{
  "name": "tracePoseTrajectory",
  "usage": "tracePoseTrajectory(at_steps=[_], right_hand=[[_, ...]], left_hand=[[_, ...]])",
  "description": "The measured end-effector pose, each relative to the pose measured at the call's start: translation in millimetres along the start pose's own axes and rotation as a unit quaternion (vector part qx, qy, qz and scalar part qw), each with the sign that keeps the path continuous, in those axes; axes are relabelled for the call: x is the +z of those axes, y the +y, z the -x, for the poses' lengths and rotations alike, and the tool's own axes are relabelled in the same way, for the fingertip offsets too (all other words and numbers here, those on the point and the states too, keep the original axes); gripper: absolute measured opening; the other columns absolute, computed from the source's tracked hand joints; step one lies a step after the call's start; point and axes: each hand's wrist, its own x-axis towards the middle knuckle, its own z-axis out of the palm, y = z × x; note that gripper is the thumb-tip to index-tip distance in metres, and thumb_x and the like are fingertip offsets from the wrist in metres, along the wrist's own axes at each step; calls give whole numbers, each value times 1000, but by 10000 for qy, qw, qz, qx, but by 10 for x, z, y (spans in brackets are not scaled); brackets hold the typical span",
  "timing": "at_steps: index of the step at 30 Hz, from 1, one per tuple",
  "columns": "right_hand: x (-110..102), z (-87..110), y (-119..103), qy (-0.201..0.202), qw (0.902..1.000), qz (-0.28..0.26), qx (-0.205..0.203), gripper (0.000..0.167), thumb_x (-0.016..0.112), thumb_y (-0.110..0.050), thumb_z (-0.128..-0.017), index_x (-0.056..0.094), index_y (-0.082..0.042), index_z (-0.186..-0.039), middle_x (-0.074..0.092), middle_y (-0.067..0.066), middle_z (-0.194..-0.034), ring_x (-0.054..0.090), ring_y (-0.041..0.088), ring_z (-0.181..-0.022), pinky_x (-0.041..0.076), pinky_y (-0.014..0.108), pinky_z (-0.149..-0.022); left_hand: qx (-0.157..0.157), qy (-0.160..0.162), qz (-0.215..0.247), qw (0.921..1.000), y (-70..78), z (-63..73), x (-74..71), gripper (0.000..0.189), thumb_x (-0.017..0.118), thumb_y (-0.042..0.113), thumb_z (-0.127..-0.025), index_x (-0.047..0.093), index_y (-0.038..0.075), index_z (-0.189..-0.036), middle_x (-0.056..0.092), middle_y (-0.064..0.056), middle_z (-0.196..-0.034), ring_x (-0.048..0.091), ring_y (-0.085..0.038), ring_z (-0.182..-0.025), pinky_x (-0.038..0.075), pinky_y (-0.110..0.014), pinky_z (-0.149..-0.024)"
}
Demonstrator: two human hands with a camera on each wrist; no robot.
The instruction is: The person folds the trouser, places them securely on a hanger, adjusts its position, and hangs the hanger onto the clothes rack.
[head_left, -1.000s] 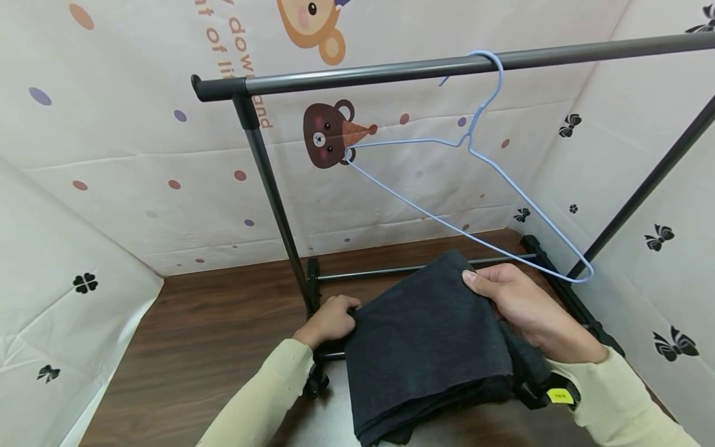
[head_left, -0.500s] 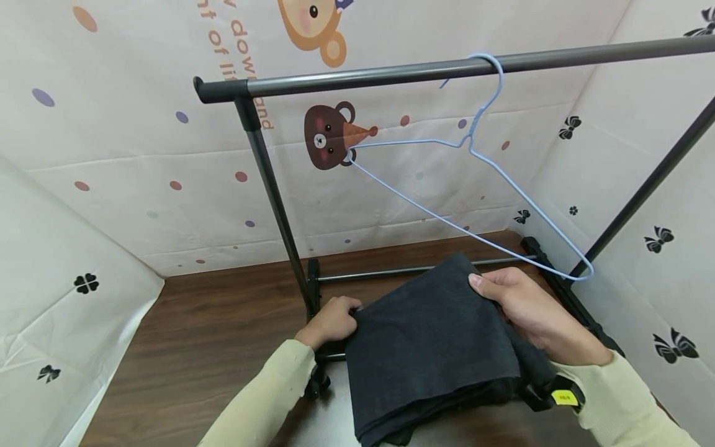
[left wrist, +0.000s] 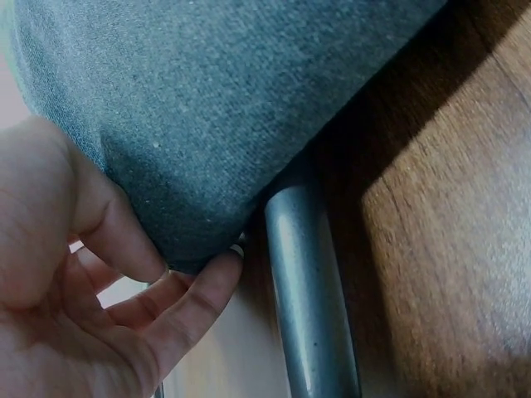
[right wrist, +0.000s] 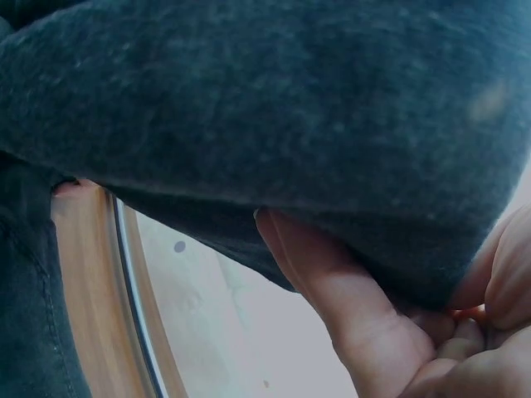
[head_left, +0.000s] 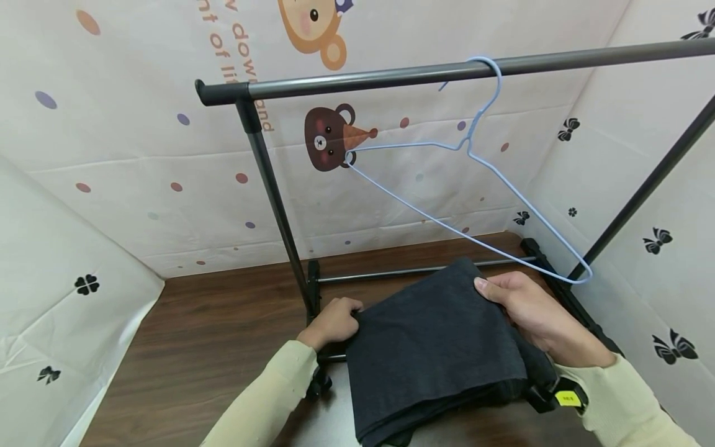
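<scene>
Folded black trousers [head_left: 430,347] are held up between both hands, several layers showing along the lower edge. My left hand [head_left: 332,324] pinches their left corner; in the left wrist view thumb and fingers [left wrist: 195,307] close on the cloth. At the upper right edge, my right hand [head_left: 527,310] grips the trousers, thumb on the front face. Its other fingers are mostly hidden behind the cloth in the head view. Above and behind hangs a light blue wire hanger [head_left: 481,113], bare, hooked over the rail; its lower right corner is just above the right hand.
The dark metal rail [head_left: 363,81] crosses the top on a left upright [head_left: 274,180] and a right upright [head_left: 648,189]. A thin lower bar [head_left: 380,274] runs behind the trousers above the brown wood-look floor [head_left: 195,347]. Printed white sheets [head_left: 167,143] surround the rack.
The trousers' upper right corner and my right hand have shifted slightly right and down. My left hand keeps its pinch almost in place. The hanger has stayed on the rail.
</scene>
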Motion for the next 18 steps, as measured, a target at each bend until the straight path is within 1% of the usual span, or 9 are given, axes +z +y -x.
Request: tracePoseTrajectory(at_steps=[7, 13, 18], right_hand=[[-29, -9, 33, 20, 10000, 10, 62, 43, 43, -30, -114, 69, 4, -118, 74, 0, -88, 72, 16, -78, 63, 36, -71], [-34, -34, 68, 58, 9999, 51, 97, 43, 42, -30, -114, 69, 3, -117, 74, 0, -88, 72, 16, -78, 63, 37, -70], [-41, -44, 80, 105, 9998, 60, 158, 42, 43, -30, -114, 70, 2, -116, 74, 0, -88, 72, 17, -78, 62, 37, -70]], left_hand=[[-53, -52, 50, 10000, -4, -4, 3, 31, 46, -7, -85, 45, 20, -70, 35, 5, -61, 27, -14, -56, 29, -28, -58], [-110, -84, 89, 9999, -9, -8, 10, 31, 46, -7, -86, 44, 20, -70, 35, 5, -62, 28, -14, -56, 30, -27, -58], [-100, -61, 113, 9999, 0, -2, 11, 31, 45, -8, -86, 42, 19, -69, 33, 4, -61, 26, -14, -56, 28, -27, -58]])
